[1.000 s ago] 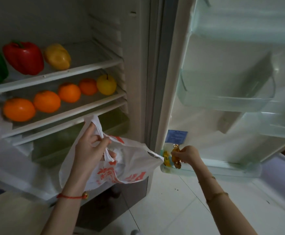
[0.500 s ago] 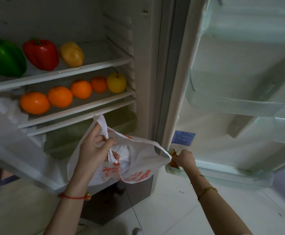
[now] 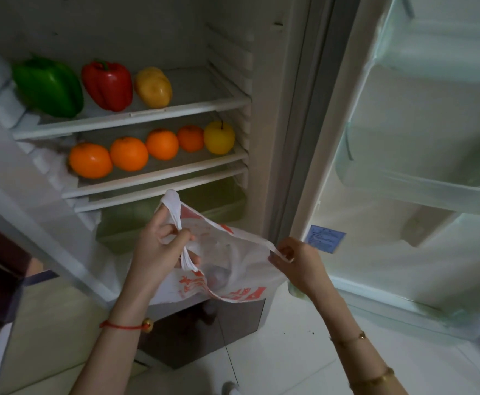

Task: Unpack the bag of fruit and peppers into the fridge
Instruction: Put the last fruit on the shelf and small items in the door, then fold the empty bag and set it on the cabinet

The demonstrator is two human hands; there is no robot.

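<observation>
Both my arms reach forward and down, bare to the elbow. My left hand is up at chest height, back facing me, fingers curled tight with thumb pressed against them, pinching a bag handle. A red string with a gold bead circles that wrist. My right hand sits lower and to the right, fingers pinched on the other handle, pulling outward. Two thin gold bangles ride that forearm.

Bag interior unreadable behind crumpled plastic; crisper drawer contents blurred; door label too small.
</observation>
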